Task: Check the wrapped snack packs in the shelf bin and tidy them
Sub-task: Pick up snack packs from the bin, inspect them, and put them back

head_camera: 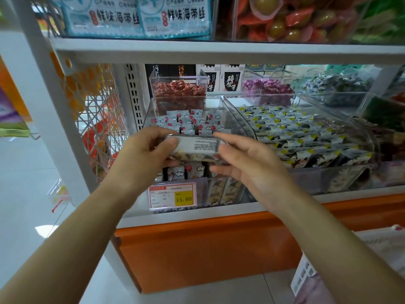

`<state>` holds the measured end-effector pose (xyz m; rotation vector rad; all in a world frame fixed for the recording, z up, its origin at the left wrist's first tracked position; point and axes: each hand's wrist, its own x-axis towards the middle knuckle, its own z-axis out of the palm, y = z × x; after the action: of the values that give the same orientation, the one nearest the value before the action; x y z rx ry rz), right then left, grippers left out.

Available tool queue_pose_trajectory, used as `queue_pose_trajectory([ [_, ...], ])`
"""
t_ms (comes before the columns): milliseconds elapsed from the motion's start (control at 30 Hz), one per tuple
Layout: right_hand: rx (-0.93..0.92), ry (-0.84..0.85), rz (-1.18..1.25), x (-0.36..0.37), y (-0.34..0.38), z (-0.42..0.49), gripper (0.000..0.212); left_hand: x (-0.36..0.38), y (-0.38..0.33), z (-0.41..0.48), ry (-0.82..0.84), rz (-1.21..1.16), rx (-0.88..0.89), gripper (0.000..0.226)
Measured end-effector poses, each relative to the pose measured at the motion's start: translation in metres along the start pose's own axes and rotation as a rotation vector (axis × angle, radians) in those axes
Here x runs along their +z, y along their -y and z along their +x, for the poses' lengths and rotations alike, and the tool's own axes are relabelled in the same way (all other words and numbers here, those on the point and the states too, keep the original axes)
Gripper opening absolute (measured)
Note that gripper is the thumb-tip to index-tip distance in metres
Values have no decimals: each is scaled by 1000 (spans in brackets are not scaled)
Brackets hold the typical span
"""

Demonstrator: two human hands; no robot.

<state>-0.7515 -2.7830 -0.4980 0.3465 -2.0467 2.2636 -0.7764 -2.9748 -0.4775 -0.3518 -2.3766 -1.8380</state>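
Holding snack pack (192, 155) (label (202, 144) up): left hand (144, 152), right hand (247, 163).

The snack pack (195, 148) lies between the left hand (144, 152) and right hand (247, 163), before the shelf bin (150, 111); a second bin (371, 139) stands to its right.

The left hand (142, 154) and right hand (247, 163) cover both ends of the snack pack (197, 147). Its label print is too small to read. On the price tag (173, 196) the small print is blurred. The top edge cuts off the seaweed packets (135, 16).
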Motion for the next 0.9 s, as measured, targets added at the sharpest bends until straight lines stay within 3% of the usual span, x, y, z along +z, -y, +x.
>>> queue_pose_trajectory([
  [67, -107, -80, -203, 7, -3, 0, 38, 2, -1, 1, -31, -35, -6, 13],
  [200, -164, -212, -194, 15, -1, 15, 31, 5, -3, 4, -38, 6, 8, 23],
  [267, -142, -265, -161, 16, 3, 31, 28, 1, -1, 10, -105, 244, 123, 34],
  [333, -133, -328, -170, 17, 7, 55, 22, -8, 3, 21, -196, 656, 257, 46],
  [433, -167, -385, -263, 25, 11, 101, 15, -19, 14, 35, -137, 971, 223, 62],
  [533, -238, -402, -509, 36, 10, 149, 17, -21, 28, 43, -19, 978, 121, 73],
  [700, -350, -342, -839, 52, -3, 211, 26, -22, 37, 46, -34, 916, 169, 72],
  [900, -383, -158, -1126, 63, -21, 246, 25, -21, 41, 46, -25, 891, 183, 72],
])
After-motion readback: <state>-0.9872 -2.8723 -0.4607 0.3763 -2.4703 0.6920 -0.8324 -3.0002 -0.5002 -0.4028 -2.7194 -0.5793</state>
